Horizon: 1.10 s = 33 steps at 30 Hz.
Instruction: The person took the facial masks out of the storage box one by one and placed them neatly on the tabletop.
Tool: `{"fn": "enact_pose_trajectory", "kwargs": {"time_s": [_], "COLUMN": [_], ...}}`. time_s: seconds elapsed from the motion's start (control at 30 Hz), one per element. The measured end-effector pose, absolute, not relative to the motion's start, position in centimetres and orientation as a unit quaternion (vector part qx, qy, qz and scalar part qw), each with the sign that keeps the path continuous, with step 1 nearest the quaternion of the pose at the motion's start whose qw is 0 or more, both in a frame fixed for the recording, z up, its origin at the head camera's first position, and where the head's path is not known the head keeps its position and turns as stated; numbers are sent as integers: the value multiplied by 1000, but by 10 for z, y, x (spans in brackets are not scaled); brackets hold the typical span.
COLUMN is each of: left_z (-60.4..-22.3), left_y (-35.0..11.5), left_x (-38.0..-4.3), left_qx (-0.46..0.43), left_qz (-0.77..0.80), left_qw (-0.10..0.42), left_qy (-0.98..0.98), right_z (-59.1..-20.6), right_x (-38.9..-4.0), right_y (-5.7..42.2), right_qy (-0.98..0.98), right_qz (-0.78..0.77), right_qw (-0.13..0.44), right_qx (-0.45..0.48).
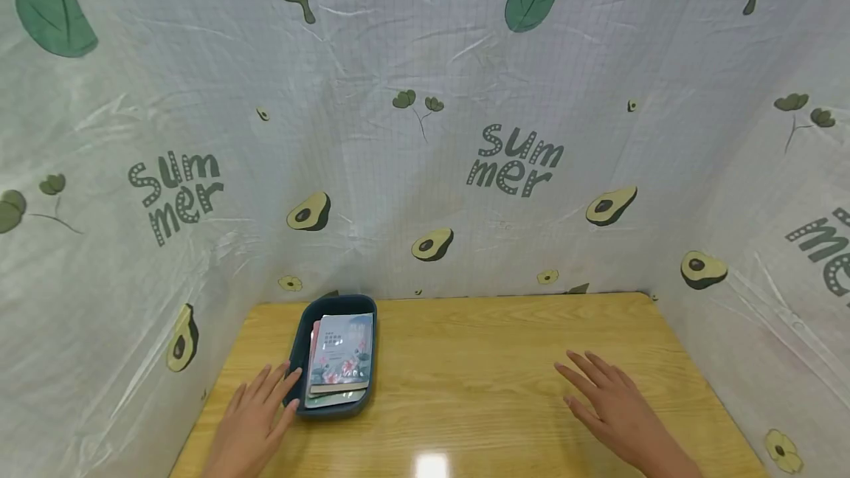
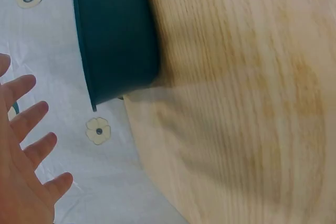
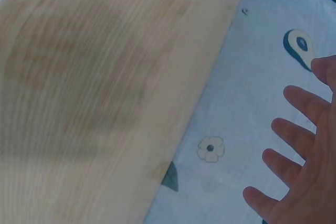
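Note:
A dark blue-green plastic basket (image 1: pixel 367 397) stands on the left part of the wooden table, and its side wall (image 2: pixel 115 35) fills the top of the left wrist view. Inside lies a small stack of books; the top book (image 1: pixel 341 349) has a pale blue cover with pink flowers. My left hand (image 1: pixel 251 419) is spread at the basket's near left side, fingers apart; whether it touches the rim I cannot tell. Over the right part of the table my right hand (image 1: pixel 614 408) hovers with fingers extended, holding nothing.
The wooden table (image 1: pixel 478 367) has a bright light reflection near its front. White sheeting (image 1: pixel 372 168) printed with avocados, leaves and lettering rises behind the table and along both sides.

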<state>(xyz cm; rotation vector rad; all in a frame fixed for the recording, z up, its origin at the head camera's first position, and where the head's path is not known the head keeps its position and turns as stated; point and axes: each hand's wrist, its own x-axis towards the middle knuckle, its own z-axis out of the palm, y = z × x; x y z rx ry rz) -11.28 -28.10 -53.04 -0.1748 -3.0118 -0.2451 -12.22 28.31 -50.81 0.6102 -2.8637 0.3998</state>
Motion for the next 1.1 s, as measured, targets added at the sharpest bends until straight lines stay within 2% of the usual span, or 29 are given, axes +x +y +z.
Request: {"fn": "enact_pose_trajectory", "kwargs": {"time_s": [0.37,0.6,0.87,1.1], "left_z": [-540,-553,-561,-563], "left_y": [-294,-307,-317,-313], "left_x": [-107,-106,-108,-121], "left_qx": [-29,-35,21,20], "left_qz": [-136,-266,-397,-453], "left_qw": [44,78,15,44], "left_qy": [-989,-960,-918,-890], "right_z": [-519,-523,-528,-522], "right_x": [-131,-134,-142,-152], "right_y": [252,220,181,153], "right_qy": [-957,-948,-930,-915], "right_qz": [172,208,272,317], "right_qw": [83,86,83,72], "right_qx": [219,226,232,240]}}
